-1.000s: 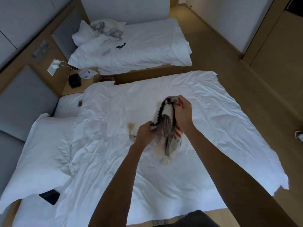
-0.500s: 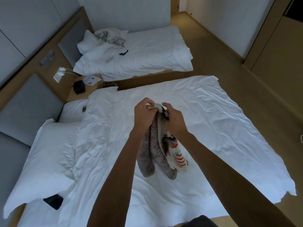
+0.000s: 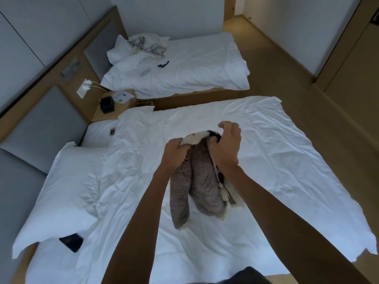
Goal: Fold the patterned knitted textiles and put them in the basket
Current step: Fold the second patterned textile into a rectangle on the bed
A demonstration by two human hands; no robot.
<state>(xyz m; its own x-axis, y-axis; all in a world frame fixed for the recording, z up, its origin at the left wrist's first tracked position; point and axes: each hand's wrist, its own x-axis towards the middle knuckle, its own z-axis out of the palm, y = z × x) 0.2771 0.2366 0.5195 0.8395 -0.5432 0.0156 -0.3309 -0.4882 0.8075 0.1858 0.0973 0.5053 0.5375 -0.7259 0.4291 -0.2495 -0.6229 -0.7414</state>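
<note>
At the centre of the frame a patterned knitted textile (image 3: 196, 181) is held up above the white bed (image 3: 276, 160), its ribbed grey-brown folds hanging in two soft lobes with a cream edge. Its top is gripped by the left hand (image 3: 174, 151), fingers clenched round the cream knit, and by the right hand (image 3: 226, 146) (thumb and lower fingers curled into the fabric, forefinger raised). The creased duvet is flanked by a plump pillow (image 3: 61, 191) at the left.
</note>
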